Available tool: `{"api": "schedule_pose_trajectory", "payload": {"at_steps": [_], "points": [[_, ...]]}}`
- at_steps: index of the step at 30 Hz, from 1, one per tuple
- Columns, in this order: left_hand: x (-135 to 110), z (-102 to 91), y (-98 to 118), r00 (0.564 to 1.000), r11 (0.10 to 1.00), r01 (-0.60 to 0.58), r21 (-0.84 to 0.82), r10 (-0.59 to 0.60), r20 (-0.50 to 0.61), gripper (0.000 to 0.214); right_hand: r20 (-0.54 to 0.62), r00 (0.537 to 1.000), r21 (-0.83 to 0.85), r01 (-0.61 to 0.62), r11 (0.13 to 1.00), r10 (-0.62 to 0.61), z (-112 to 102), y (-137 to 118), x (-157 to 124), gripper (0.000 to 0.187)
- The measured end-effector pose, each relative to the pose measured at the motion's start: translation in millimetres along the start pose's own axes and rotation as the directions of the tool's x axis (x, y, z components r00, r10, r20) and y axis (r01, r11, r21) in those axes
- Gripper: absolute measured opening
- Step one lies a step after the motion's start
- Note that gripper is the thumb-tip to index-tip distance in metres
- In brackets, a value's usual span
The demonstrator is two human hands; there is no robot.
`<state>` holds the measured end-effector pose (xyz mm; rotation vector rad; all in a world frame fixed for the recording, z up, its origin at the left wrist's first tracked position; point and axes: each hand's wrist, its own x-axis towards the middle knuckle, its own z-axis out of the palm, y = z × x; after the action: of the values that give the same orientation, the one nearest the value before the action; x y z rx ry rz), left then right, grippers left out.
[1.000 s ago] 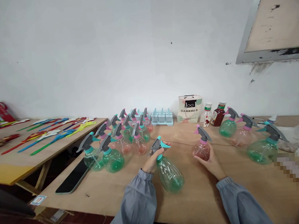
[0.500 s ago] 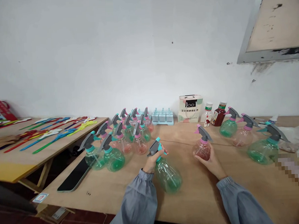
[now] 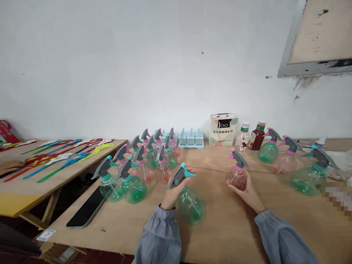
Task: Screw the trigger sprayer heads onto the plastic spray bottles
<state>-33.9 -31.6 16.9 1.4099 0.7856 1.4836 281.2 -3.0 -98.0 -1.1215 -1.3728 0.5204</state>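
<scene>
Green spray bottle (image 3: pixel 192 211) shifts left, left hand (image 3: pixel 175 191) gripping its neck; right hand (image 3: pixel 247 190) cups pink bottle (image 3: pixel 235 177) round the body. Both look light, slick; neck seems best hold.

Green bottle (image 3: pixel 192 206): see-through, ribbed round body, deeper green down low (liquid or just tint, can't tell). Grey spray head, teal collar and trigger. Tipped over a fair bit, base toward lower right, left hand (image 3: pixel 174 195) wrapped round neck and head.

Pink bottle (image 3: pixel 238 178): see-through pink, darker at bottom, grey head, pink collar, pink trigger pointing left. Pretty much upright, right hand (image 3: pixel 249 190) cupping body. Well apart from green one.
</scene>
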Motion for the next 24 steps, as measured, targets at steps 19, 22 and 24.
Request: {"api": "schedule_pose_trajectory", "payload": {"at_steps": [19, 22, 24], "points": [[-4, -81.1, -15, 0.467, 0.758, -0.138, 0.637, 0.617, -0.634, 0.037, -0.025, 0.999, -0.024, 0.037, 0.999, -0.037, 1, -3, 0, 0.102], [-2, -83.5, -22, 0.447, 0.72, -0.112, 0.685, 0.652, -0.613, 0.03, -0.028, 0.999, -0.042, 0.031, 0.999, -0.033, 1, -5, 0, 0.101], [0, -83.1, -24, 0.468, 0.718, -0.063, 0.693, 0.634, -0.615, 0.027, -0.034, 0.999, -0.047, 0.027, 0.999, -0.028, 0, -4, 0, 0.101]]}}
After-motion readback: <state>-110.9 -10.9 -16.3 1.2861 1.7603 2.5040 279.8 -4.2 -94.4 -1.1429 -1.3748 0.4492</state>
